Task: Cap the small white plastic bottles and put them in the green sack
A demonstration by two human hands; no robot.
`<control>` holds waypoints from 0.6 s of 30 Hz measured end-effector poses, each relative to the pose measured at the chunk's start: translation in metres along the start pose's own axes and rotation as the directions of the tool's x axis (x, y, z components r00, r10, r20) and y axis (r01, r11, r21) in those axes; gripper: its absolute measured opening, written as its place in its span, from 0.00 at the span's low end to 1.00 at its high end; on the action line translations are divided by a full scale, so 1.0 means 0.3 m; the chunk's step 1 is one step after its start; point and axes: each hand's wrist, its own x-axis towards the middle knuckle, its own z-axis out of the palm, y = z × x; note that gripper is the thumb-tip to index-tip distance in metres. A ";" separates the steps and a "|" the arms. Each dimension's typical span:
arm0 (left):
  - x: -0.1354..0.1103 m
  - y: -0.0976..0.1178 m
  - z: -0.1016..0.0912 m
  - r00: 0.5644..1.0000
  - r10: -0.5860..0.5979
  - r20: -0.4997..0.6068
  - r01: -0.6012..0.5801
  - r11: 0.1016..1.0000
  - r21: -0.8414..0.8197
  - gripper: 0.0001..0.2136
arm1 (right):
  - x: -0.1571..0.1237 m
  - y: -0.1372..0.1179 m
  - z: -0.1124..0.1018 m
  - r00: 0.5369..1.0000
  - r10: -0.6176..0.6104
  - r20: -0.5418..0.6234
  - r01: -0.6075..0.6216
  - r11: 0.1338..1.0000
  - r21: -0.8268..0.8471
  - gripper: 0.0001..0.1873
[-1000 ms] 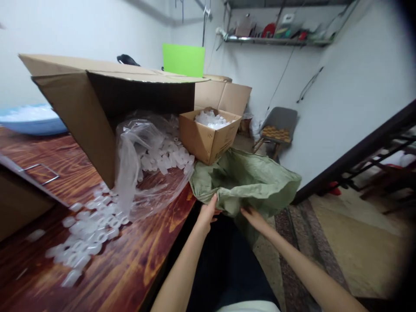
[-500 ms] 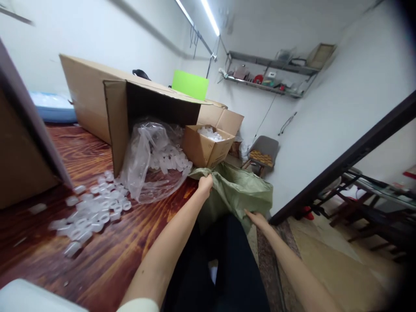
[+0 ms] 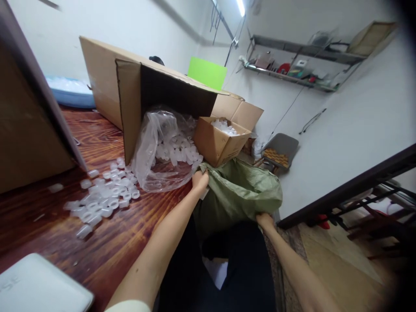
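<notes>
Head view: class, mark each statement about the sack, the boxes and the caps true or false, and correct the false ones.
1. The left hand and the right hand both grip the sack. True.
2. The small box is empty. False: it holds white plastic pieces.
3. The large carton lies on its side, with a clear bag spilling from its open end. True.
4. The loose caps lie on the floor. False: they lie on the wooden table, in front of the carton.
</notes>
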 end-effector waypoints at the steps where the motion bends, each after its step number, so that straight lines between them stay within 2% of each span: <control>1: 0.000 -0.006 0.001 1.000 0.017 -0.002 -0.017 1.000 0.001 0.13 | 0.017 -0.004 0.000 1.000 0.002 0.022 -0.002 1.000 -0.015 0.16; 5: -0.008 -0.024 -0.002 0.995 0.102 -0.014 -0.102 0.995 0.002 0.13 | 0.070 -0.056 0.030 0.996 -0.027 0.084 0.032 0.998 -0.062 0.16; 12: -0.022 -0.037 0.002 0.964 0.262 -0.044 -0.261 0.965 0.019 0.13 | 0.105 -0.220 0.157 0.970 -0.162 0.178 0.179 0.980 -0.082 0.15; 18: -0.025 -0.035 0.009 0.947 0.316 -0.051 -0.313 0.948 0.054 0.13 | 0.160 -0.269 0.168 0.964 -0.188 0.188 0.209 0.973 -0.098 0.16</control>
